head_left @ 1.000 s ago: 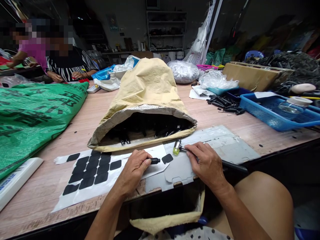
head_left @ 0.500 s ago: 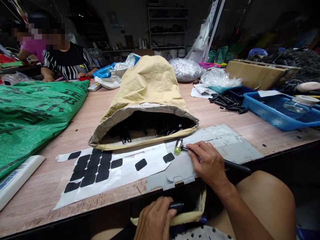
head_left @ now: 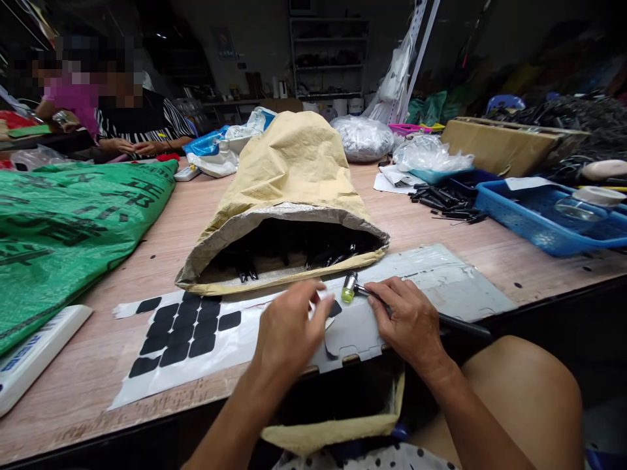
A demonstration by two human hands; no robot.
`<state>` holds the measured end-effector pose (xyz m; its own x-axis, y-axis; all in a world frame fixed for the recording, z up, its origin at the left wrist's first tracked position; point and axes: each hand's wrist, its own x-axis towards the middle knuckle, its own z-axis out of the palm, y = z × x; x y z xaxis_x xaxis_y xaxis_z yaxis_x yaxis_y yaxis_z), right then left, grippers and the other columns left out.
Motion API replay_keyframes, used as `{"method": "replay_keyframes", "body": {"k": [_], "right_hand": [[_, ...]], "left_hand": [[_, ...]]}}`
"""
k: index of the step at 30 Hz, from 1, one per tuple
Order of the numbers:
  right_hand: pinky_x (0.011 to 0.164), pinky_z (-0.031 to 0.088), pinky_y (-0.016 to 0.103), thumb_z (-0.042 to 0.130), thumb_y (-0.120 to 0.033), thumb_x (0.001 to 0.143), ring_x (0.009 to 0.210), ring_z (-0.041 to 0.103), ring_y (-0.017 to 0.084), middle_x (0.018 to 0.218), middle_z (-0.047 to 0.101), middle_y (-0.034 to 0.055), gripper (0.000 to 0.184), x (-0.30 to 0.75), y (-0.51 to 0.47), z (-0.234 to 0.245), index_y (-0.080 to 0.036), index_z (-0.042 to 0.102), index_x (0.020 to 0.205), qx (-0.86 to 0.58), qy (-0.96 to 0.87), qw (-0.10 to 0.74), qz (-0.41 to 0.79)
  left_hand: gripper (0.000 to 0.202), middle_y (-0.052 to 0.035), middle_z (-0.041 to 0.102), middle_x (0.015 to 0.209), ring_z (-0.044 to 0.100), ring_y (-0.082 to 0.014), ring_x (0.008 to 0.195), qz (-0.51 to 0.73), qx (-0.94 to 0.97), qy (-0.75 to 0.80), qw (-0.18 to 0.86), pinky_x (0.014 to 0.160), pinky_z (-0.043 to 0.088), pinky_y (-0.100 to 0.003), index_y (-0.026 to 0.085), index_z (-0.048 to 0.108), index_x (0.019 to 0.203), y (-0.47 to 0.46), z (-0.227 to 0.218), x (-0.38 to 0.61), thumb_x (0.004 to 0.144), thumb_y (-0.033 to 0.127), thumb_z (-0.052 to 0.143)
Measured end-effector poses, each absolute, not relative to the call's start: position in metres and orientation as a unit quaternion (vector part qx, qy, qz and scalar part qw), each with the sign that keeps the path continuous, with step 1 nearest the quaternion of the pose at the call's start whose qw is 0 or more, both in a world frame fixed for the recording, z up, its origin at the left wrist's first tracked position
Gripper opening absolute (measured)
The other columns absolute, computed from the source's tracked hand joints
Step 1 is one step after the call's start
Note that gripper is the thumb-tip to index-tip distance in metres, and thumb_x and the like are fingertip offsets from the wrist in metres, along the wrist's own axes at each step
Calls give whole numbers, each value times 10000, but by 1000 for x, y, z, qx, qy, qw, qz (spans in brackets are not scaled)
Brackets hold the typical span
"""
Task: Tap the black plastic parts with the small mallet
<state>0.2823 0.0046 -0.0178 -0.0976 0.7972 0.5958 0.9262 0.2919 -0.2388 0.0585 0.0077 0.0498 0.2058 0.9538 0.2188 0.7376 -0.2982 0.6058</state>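
In my right hand (head_left: 409, 320) is a small mallet (head_left: 349, 287) with a metal head and a yellow-green face, its fingers wrapped round the dark handle. The mallet head rests over the grey board (head_left: 431, 281). My left hand (head_left: 294, 323) hovers above the white sheet (head_left: 235, 346), fingers apart and nothing visible in them. Black rounded-square pads (head_left: 182, 329) stick to that sheet. Just beyond, a large tan sack (head_left: 298, 163) lies with its mouth toward me and black parts (head_left: 247, 271) inside. A second sack (head_left: 337, 431) gapes open below the table edge.
A green woven sack (head_left: 83, 222) and a white box (head_left: 39, 359) lie at the left. To the right are loose black parts (head_left: 443, 199), a blue basket (head_left: 543, 222) and a cardboard box (head_left: 504, 147). A co-worker (head_left: 142, 124) sits across the table.
My left hand has risen from the lower sack to above the white sheet; the black piece it held is no longer visible in it. My right hand keeps the mallet in place.
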Motion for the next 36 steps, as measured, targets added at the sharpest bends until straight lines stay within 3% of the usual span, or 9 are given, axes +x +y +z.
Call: {"method": "replay_keyframes", "body": {"k": [3,8,15,20,25,36], "right_hand": [[793,418,338,577,-219,944,856,551,206,905,670,38,213,282,5,-17,-245,722,1097,-587,-734,329,-93],[796,423,335,577,-209,942,877,559,207,923,670,37,212,281,4,-13,-245,722,1091,-595,-730,328,-78],[791,425,334,597,-200,925,869,560,207,914,671,34,211,281,4,-13,-244,727,1086,-594,-728,334,-76],[801,430,333,586,-195,926,884,568,209,918,674,38,218,282,4,-14,-245,724,1088,-591,-730,335,-74],[796,429,333,578,-204,935,864,565,206,905,675,39,222,282,4,-17,-250,728,1092,-588,-731,336,-85],[827,487,337,548,-213,975,903,613,204,917,686,39,252,288,6,-11,-252,719,1156,-560,-748,352,-51]], "left_hand": [[193,-44,699,955,646,-208,846,281,737,607,99,721,472,-310,220,707,1044,66,51,66,934,349,616],[260,-98,672,1041,635,-282,980,198,742,636,77,790,492,-358,209,727,1075,107,33,76,894,386,668],[141,-53,672,969,586,-255,969,242,763,595,67,818,456,-361,220,697,969,86,42,64,909,342,661],[99,-13,680,913,585,-223,923,300,773,541,140,764,444,-331,243,685,943,46,45,32,877,313,707],[114,-24,671,926,592,-222,895,281,757,546,223,780,458,-345,229,684,938,21,22,8,855,303,708],[142,-20,656,916,556,-233,937,274,759,531,260,827,435,-354,237,704,961,21,13,6,843,312,730]]}}
